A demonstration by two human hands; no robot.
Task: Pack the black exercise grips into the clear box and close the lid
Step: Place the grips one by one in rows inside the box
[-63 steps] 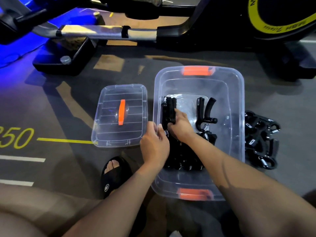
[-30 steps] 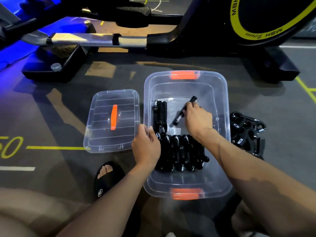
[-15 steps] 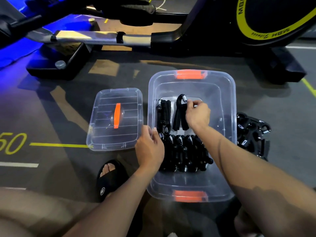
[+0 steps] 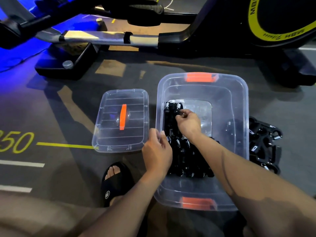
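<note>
Inside the clear box [image 4: 239, 103], toward its far left corner, my right hand [image 4: 189, 124] pinches the top of a black grip [image 4: 177, 111] between thumb and forefinger, settling it beside another grip [image 4: 168, 115] standing against the left wall. My left hand [image 4: 157, 151] rests at the box's left rim, fingers [image 4: 156, 135] loosely curled on the edge; I judge they grasp the rim, though the clear plastic makes the contact hard to read.

A packed row of grips [image 4: 188, 161] lies across the near half of the box. More loose grips [image 4: 263, 144] sit in a heap on the floor just right of the box. The lid [image 4: 119, 120] lies flat on the floor to the left, orange handle up.

To do this step well, I would press the pinched grip flush against its neighbour with handles parallel, so the far half fills in tidy columns and nothing rides above the rim. I would let go only once it stands without leaning, then keep the left hand bracing the box while the right reaches for the heap.
</note>
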